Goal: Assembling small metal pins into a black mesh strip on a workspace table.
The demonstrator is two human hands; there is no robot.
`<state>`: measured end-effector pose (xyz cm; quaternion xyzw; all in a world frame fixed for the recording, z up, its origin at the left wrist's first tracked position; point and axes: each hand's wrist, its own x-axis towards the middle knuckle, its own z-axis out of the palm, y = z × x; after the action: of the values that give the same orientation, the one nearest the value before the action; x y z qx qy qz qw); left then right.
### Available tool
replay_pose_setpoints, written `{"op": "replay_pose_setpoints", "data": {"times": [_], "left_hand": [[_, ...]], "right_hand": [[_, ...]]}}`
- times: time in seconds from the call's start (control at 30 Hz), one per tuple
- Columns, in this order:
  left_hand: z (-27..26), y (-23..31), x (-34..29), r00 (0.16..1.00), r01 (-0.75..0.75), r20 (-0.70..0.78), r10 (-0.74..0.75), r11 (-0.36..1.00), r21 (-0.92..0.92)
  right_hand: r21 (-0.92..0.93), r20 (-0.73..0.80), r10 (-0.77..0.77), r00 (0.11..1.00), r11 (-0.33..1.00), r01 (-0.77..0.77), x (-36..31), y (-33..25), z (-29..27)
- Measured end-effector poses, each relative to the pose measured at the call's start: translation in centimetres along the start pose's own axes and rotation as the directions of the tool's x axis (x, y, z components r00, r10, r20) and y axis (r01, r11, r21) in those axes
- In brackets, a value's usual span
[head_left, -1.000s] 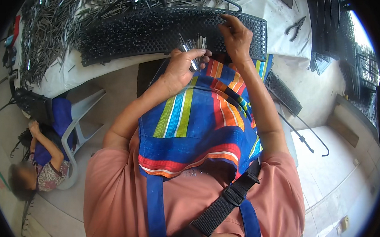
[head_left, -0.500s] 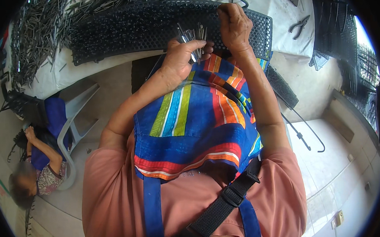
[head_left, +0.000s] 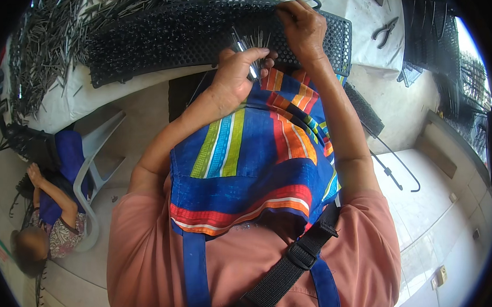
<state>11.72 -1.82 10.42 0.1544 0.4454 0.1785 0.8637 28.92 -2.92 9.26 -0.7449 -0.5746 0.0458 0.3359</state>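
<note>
A long black perforated panel lies across the table edge in front of me. Many thin dark pieces stand in its holes over the left and middle part, while the right end shows bare holes. My left hand is closed around a bundle of thin, shiny strips, their ends fanning up over the panel's near edge. Over the right part of the panel, my right hand is closed in a pinch against its surface. Whatever sits between those fingertips is too small or hidden to make out.
A large heap of loose dark strips covers the table's left side. Black-handled pliers lie on the white cloth at right. Dark mesh panels stand farther right. Another person sits at a chair on the left.
My right hand has shifted slightly left and up along the panel. The strips in my left hand have tilted a little, and that hand stays nearly in place.
</note>
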Motion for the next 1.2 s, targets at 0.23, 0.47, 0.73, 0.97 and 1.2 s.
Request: {"op": "replay_pose_setpoints", "data": {"times": [0.23,0.47,0.73,0.97,1.2], "left_hand": [[0.4,0.2,0.1,0.999,-0.038,0.032,0.038,0.999,-0.024],[0.5,-0.3,0.3,0.997,-0.075,0.037,0.074,0.996,0.037],[1.5,-0.2,0.2,0.992,-0.075,-0.107,0.074,0.997,-0.004],[1.4,-0.1,0.2,0.994,-0.067,-0.083,0.065,0.998,-0.022],[1.0,0.3,0.0,0.996,-0.064,-0.065,0.060,0.997,-0.051]], "right_hand": [[0.375,0.201,0.261,0.944,0.870,-0.320,-1.9,-0.2,-1.2],[0.590,0.544,0.501,0.673,0.341,-0.731,-2.9,-2.8,-3.1],[0.812,0.076,0.538,0.840,0.456,-0.365,-1.9,-0.6,-1.5],[0.477,-0.207,0.293,0.933,0.863,-0.166,-1.3,1.0,0.5],[-0.079,-0.132,-0.080,0.988,0.994,0.070,-1.1,0.3,0.1]]}}
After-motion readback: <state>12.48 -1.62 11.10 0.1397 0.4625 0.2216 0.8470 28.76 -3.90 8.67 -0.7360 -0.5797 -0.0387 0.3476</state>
